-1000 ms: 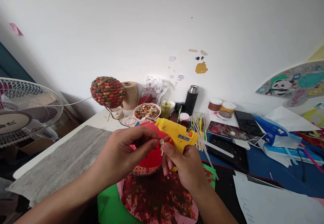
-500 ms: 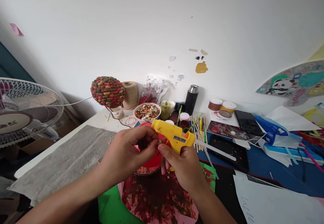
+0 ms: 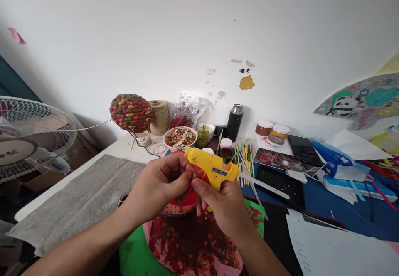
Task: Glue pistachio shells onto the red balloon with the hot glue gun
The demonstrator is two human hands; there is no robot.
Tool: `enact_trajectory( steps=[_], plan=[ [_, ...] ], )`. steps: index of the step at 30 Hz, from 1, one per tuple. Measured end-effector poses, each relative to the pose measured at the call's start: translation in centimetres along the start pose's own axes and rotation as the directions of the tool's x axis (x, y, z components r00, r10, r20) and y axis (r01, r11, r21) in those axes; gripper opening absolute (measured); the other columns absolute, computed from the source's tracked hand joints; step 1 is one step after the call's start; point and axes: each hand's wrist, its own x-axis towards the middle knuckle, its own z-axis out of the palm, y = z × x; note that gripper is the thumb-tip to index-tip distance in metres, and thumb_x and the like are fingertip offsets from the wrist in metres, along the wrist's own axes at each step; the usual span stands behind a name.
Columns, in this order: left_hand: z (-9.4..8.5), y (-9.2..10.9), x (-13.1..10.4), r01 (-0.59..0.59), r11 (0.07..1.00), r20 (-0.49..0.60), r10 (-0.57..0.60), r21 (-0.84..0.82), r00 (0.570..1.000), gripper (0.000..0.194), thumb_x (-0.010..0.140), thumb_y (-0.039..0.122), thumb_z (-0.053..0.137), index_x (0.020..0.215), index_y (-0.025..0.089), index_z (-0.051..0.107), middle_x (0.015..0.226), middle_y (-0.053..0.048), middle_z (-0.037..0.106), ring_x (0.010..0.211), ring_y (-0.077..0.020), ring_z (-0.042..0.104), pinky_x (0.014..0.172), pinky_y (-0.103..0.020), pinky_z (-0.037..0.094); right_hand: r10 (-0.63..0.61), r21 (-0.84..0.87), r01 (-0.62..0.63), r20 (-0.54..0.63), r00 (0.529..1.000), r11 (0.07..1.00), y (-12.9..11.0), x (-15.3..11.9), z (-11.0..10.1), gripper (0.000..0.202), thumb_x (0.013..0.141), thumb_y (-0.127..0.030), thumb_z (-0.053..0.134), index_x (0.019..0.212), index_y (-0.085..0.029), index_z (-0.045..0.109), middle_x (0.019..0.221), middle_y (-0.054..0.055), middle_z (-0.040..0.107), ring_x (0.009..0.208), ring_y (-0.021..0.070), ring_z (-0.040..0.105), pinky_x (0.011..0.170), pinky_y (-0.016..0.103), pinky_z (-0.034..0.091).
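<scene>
My right hand (image 3: 222, 201) is closed round a yellow hot glue gun (image 3: 208, 163), whose nozzle points left and whose white glue stick trails to the right. My left hand (image 3: 165, 180) is pinched closed right against my right thumb. Between the fingertips shows a tiny pale piece (image 3: 195, 176), too small to name. Beneath the hands lies a red round object (image 3: 187, 201) with a basket-like lower edge, mostly hidden. Below that spreads a pink sheet (image 3: 190, 242) stained with dark red paint, over a green sheet (image 3: 134, 251).
At the back stand a bowl of pistachio-like shells (image 3: 180, 138), a ball covered in coloured shells (image 3: 131, 114), a twine spool (image 3: 159, 117), a black flask (image 3: 235, 122) and paint jars (image 3: 264, 128). A fan (image 3: 34, 139) is at left. A black tray (image 3: 280, 186) lies right.
The view has shifted slightly, so everything sits a little further left. Both hands keep nearly the same pose, fingertips together, with the glue gun still in the right hand.
</scene>
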Motion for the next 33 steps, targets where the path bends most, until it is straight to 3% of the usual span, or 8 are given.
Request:
enact_trajectory(
  steps=[4, 11, 16, 19, 22, 24, 29, 33],
  plan=[
    [-0.3, -0.7, 0.4, 0.094, 0.981, 0.091, -0.079, -0.172, 0.993, 0.043, 0.08, 0.046, 0.103, 0.083, 0.016, 0.073, 0.072, 0.0, 0.073, 0.046, -0.0093, 0.062, 0.044, -0.018, 0.05, -0.021, 0.029, 0.02, 0.031, 0.999, 0.999, 0.1, 0.2, -0.1, 0.058, 0.078, -0.068, 0.102, 0.076, -0.02, 0.07, 0.051, -0.008, 0.053, 0.04, 0.0093, 0.054, 0.041, 0.02, 0.044],
    [-0.6, -1.0, 0.9, 0.185, 0.92, 0.13, -0.149, -0.345, 0.98, 0.051, 0.075, 0.053, 0.107, 0.08, 0.015, 0.074, 0.057, 0.003, 0.066, 0.037, -0.0061, 0.055, 0.039, -0.014, 0.044, -0.027, 0.037, 0.024, 0.07, 0.997, 0.999, 0.5, 0.1, -0.5, 0.055, 0.086, -0.069, 0.097, 0.088, -0.02, 0.072, 0.05, -0.009, 0.054, 0.037, 0.0093, 0.054, 0.041, 0.019, 0.04],
    [-1.8, -1.4, -0.3, 0.226, 0.953, 0.126, -0.204, -0.2, 0.971, 0.058, 0.078, 0.067, 0.101, 0.085, 0.018, 0.07, 0.055, 0.003, 0.066, 0.037, -0.0095, 0.058, 0.037, -0.015, 0.04, -0.012, 0.069, 0.012, 0.004, 1.0, 0.998, 0.4, 0.2, -1.0, 0.055, 0.085, -0.068, 0.098, 0.095, -0.02, 0.073, 0.049, -0.011, 0.055, 0.037, 0.0106, 0.057, 0.043, 0.02, 0.043],
    [-2.0, -1.5, -1.1, 0.236, 0.97, 0.156, -0.225, -0.061, 0.962, 0.062, 0.081, 0.075, 0.094, 0.084, 0.018, 0.069, 0.055, 0.001, 0.067, 0.041, -0.0103, 0.06, 0.042, -0.015, 0.044, -0.06, 0.073, 0.063, -0.038, 0.997, 0.995, 0.6, 0.3, -1.3, 0.053, 0.088, -0.066, 0.097, 0.094, -0.018, 0.074, 0.048, -0.01, 0.053, 0.037, 0.0106, 0.057, 0.043, 0.02, 0.042],
    [-1.6, -1.1, -1.4, 0.179, 0.984, 0.164, -0.177, -0.001, 0.971, 0.062, 0.088, 0.077, 0.088, 0.084, 0.017, 0.072, 0.063, -0.003, 0.073, 0.049, -0.011, 0.065, 0.05, -0.018, 0.053, -0.085, 0.076, 0.089, -0.056, 0.995, 0.993, 0.8, 0.5, -1.6, 0.051, 0.09, -0.065, 0.095, 0.087, -0.019, 0.072, 0.046, -0.01, 0.052, 0.035, 0.0107, 0.056, 0.041, 0.02, 0.04],
    [-1.1, -0.8, -1.4, 0.128, 0.991, 0.15, -0.121, -0.039, 0.981, 0.059, 0.09, 0.075, 0.086, 0.097, 0.018, 0.074, 0.066, -0.001, 0.073, 0.05, -0.0116, 0.065, 0.051, -0.019, 0.055, -0.076, 0.079, 0.08, -0.055, 0.996, 0.994, 0.9, 0.5, -1.6, 0.052, 0.091, -0.064, 0.095, 0.083, -0.019, 0.069, 0.046, -0.01, 0.052, 0.035, 0.0104, 0.056, 0.041, 0.019, 0.04],
    [0.1, -0.5, -1.0, 0.02, 0.983, 0.141, 0.006, -0.18, 0.99, 0.045, 0.096, 0.057, 0.09, 0.109, 0.022, 0.066, 0.079, 0.001, 0.075, 0.055, -0.0129, 0.069, 0.05, -0.02, 0.057, -0.04, 0.088, 0.044, -0.038, 0.998, 0.995, 0.7, 0.3, -1.4, 0.052, 0.087, -0.064, 0.098, 0.085, -0.02, 0.07, 0.047, -0.01, 0.053, 0.036, 0.0105, 0.056, 0.042, 0.019, 0.043],
    [0.4, -0.6, -0.9, -0.047, 0.983, 0.115, 0.068, -0.175, 0.991, 0.038, 0.101, 0.05, 0.088, 0.114, 0.021, 0.069, 0.081, 0.001, 0.073, 0.058, -0.0104, 0.067, 0.053, -0.018, 0.054, -0.028, 0.099, 0.031, -0.031, 0.999, 0.995, 0.7, 0.3, -1.3, 0.052, 0.086, -0.064, 0.099, 0.088, -0.02, 0.072, 0.047, -0.011, 0.053, 0.036, 0.0096, 0.055, 0.041, 0.018, 0.041]
  ],
)
